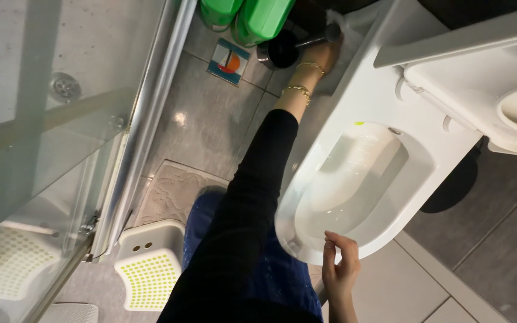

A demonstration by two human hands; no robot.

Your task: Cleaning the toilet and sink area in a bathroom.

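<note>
Your left hand [324, 55] at 12 o'clock, fingers clamped on brush handle [315, 39], axis 2–8; right hand [341, 266] fingers loosely apart at toilet bowl [294, 209] rim.

- We see our left hand [324, 55], gold bracelets at the wrist, gripping the dark toilet brush handle [313, 39] beside the white toilet bowl [336, 119].
- Our right hand [340, 269] rests on the bowl's front rim, fingers loosely bent.
- Two green bottles [252, 17] stand on the tiled floor [204, 119] nearby.

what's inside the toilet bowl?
The toilet bowl holds only shallow clear water, with a small yellow-green spot under the back rim. The drain and the near inner wall are hidden by the rim.
</note>
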